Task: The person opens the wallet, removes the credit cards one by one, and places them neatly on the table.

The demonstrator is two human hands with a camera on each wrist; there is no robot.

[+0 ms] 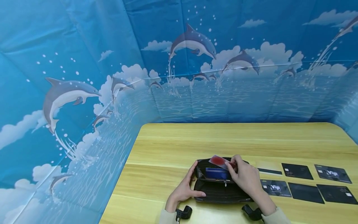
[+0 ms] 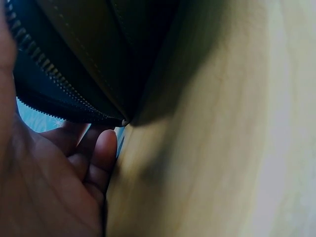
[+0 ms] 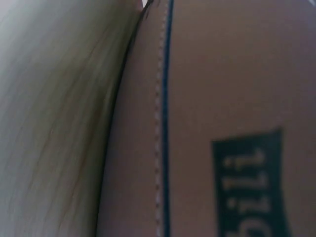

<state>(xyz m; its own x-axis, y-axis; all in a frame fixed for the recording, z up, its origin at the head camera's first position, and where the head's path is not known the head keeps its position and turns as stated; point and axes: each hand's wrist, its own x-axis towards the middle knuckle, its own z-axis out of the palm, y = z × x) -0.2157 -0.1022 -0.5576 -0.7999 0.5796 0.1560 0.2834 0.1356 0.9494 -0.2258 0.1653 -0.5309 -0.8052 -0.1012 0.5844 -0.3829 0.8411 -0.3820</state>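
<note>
A dark zip wallet (image 1: 221, 193) lies spread open on the table in the head view. At its left end my left hand (image 1: 183, 188) holds it, thumb on the near flap and fingers at the far side. My right hand (image 1: 247, 177) pinches a clear-edged card with a red oval (image 1: 217, 160) above the far half. A blue card (image 1: 213, 173) sits in the wallet's middle section, by a small zip pull (image 1: 225, 184). Zip teeth show along the wallet (image 2: 64, 89) in the left wrist view. The wallet's stitched outer face (image 3: 212, 89), with a lettered label, fills the right wrist view.
Right of the wallet, cards lie in two rows on the wooden table (image 1: 156, 146): a pale card with a dark stripe (image 1: 269, 171), black cards (image 1: 297, 171) and grey VIP cards (image 1: 332, 173). A blue dolphin-print sheet (image 1: 179, 102) hangs behind and at the sides.
</note>
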